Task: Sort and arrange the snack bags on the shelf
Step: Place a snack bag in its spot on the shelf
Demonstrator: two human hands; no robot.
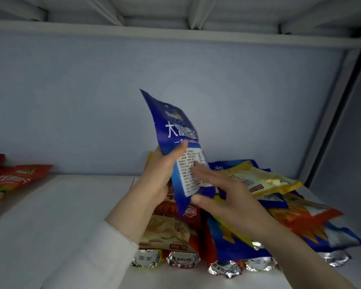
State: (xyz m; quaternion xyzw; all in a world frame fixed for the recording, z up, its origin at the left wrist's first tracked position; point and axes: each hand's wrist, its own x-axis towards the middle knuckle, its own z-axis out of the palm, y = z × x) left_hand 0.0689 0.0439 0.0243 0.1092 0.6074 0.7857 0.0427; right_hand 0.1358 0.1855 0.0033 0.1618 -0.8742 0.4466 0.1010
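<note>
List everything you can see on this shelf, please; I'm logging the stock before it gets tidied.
Blue snack bag: one, blue with white print, held upright above the pile at centre.
Yellow bag: one, yellow, on top of the pile at right.
Mixed pile of bags: count unclear, blue, orange and red, overlapping at centre-right.
Beige bag: one, beige and red, front of the pile.
Red bags: at least two, red, lying at far left.
Shelf: one, white, with a pale back wall.
Left hand: grips the blue snack bag, white sleeve.
Right hand: open, fingers spread against the bag's lower part.
</note>
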